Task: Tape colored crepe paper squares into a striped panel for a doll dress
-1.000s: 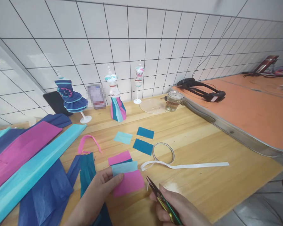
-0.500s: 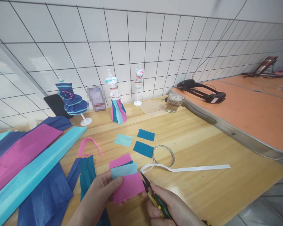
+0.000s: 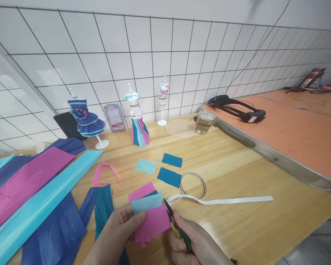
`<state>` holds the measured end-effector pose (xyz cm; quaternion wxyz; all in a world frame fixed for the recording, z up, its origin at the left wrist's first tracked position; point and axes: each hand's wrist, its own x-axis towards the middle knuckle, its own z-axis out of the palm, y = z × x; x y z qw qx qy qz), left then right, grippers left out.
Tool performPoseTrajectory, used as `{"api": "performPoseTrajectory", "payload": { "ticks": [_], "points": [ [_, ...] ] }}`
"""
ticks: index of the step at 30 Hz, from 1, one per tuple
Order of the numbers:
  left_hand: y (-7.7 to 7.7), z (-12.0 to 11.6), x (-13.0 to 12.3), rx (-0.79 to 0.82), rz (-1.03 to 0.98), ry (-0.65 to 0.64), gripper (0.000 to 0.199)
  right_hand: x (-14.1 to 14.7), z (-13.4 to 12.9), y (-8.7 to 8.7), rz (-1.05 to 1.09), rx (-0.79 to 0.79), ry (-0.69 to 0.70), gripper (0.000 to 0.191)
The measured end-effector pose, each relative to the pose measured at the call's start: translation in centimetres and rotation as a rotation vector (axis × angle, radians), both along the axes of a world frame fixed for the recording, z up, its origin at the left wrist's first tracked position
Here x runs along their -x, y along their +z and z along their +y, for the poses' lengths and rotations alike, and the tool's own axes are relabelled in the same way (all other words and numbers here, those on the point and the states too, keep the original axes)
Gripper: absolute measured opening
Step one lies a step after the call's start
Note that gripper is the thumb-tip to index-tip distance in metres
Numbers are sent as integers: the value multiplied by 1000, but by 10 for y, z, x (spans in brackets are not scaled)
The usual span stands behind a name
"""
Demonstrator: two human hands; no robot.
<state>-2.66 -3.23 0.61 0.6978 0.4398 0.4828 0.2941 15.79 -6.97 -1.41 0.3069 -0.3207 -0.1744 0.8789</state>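
A wooden counter (image 3: 251, 191) extends beneath the left hand (image 3: 124, 224), thumb pressed down, and the right hand (image 3: 191, 239), curled closed around scissors (image 3: 169, 209). Between the hands, pinched by the left, sits a pink rectangle (image 3: 153, 225), its edge beside the blades.

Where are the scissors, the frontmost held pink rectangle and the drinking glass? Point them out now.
Scissors (image 3: 168, 209): head view, on the dark blades.
Frontmost pink rectangle (image 3: 153, 224): head view, middle of its face.
Drinking glass (image 3: 204, 126): head view, on its front wall.
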Motion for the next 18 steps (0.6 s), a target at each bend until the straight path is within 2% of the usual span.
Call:
{"api": "performPoseTrajectory", "payload": {
  "ticks": [9,18],
  "points": [
    [7,-2,-1,1,-7,32,35,5,-1,2,-46,-30,-46,53],
    [5,1,0,-20,35,35,35,4,0,3,-78,-16,-46,53]
  ]
}}
